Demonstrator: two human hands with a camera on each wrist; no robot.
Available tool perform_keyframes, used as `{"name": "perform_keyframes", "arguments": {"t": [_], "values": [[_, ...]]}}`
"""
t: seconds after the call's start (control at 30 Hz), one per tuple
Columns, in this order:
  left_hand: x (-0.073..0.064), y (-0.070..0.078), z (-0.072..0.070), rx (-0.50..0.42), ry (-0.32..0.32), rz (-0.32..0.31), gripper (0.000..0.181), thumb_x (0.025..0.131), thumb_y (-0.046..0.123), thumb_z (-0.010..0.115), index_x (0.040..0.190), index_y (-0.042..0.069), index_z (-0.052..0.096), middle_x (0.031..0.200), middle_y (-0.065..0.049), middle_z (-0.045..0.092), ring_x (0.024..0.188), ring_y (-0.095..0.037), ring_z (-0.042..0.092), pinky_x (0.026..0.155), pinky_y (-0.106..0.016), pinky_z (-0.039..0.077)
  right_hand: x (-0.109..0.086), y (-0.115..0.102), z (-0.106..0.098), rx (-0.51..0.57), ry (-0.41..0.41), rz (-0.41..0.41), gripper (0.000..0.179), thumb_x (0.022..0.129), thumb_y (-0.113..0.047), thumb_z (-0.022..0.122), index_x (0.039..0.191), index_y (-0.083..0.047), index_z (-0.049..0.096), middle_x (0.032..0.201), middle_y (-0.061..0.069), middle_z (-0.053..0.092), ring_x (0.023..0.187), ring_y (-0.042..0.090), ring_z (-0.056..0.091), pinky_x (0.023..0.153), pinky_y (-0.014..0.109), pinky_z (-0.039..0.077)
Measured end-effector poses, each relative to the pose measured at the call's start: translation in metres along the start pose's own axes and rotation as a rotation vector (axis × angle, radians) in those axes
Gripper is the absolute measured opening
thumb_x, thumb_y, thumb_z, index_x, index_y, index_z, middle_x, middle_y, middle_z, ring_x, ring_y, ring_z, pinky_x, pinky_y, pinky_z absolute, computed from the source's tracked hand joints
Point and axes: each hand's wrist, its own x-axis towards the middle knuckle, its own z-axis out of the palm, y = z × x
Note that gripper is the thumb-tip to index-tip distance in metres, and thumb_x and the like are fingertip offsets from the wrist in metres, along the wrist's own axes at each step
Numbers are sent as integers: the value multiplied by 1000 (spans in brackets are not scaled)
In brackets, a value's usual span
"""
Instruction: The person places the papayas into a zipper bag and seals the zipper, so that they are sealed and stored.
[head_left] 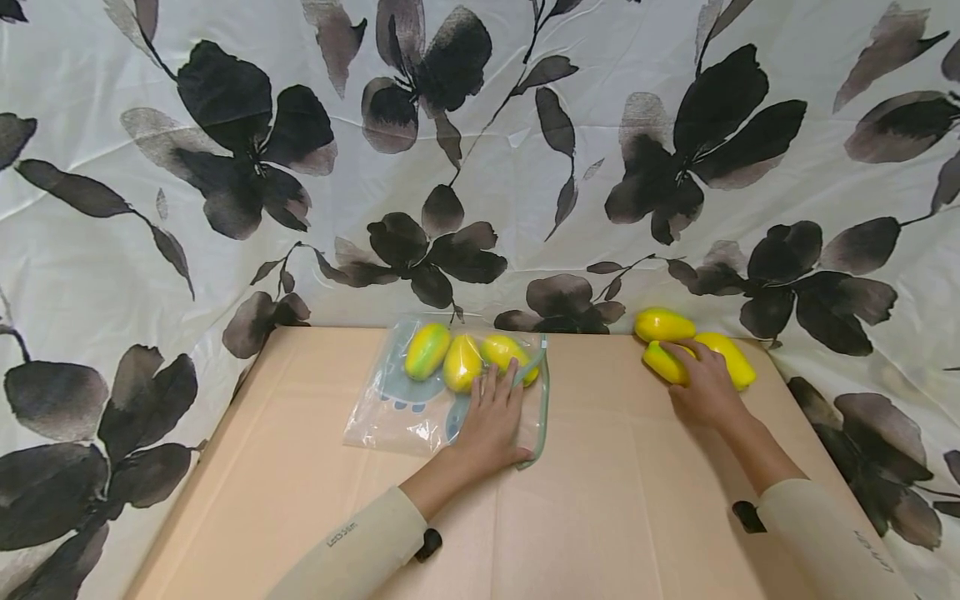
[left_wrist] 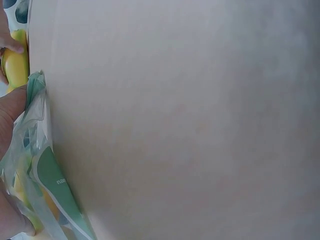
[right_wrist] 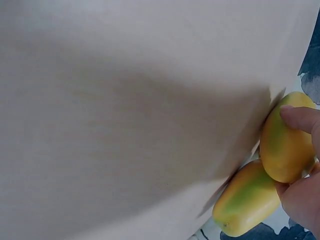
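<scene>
My left hand [head_left: 491, 417] lies over a clear zip bag [head_left: 405, 433] with a green edge, fingers straight and spread. Inside are three yellow fruits: a greenish mango [head_left: 427, 351], a pear-shaped one [head_left: 462, 364] and another [head_left: 501, 350] partly behind my fingertips. In the left wrist view, the thumb [left_wrist: 12, 102] touches the bag's green edge [left_wrist: 50, 175]. At the far right, my right hand [head_left: 705, 383] grips a yellow mango [right_wrist: 285, 142], thumb and finger on opposite sides. A second mango [right_wrist: 247, 200] lies against it.
Two more yellow fruits sit around the right hand: one behind [head_left: 663, 324] and one to its right [head_left: 727, 360]. All lie near the back edge of the tan board [head_left: 585, 500]. A white cloth [head_left: 540, 275] with dark flowers hangs behind.
</scene>
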Motion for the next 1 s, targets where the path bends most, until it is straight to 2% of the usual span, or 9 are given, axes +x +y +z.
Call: {"name": "perform_keyframes", "arguments": {"t": [0.13,0.33,0.63,0.87,1.0], "values": [[0,0,-1,10,-1,-1,132,67,63,90,163,2,23,174,-17,-1,158,-48,7,126,-63,14,0,-1,-1,0,-19,3,77,80,4,72,151,-8,45,153,32,36,131,63,32,106,72,27],[0,0,1,4,0,0,134,65,64,90,163,2,23,174,-17,-2,159,-47,5,126,-64,13,-3,-1,-3,17,8,-38,77,79,6,72,151,-5,46,150,34,39,132,61,33,105,71,27],[1,0,2,3,0,-1,135,65,65,90,163,2,22,174,-17,-2,159,-47,5,126,-64,13,-6,-2,-11,48,4,-46,79,80,5,73,153,-4,44,150,34,41,134,60,34,107,73,26],[1,-1,2,5,5,-2,133,65,64,90,162,2,25,174,-17,-1,159,-47,6,126,-64,14,-4,-10,-17,105,35,-53,79,81,4,78,151,-1,42,145,33,46,130,56,41,106,72,30],[1,0,0,3,-2,-4,133,66,63,90,163,2,23,174,-17,-1,159,-47,6,126,-64,14,-3,-21,-22,135,20,-65,78,80,3,81,147,3,41,142,32,50,128,54,46,105,70,35]]}}
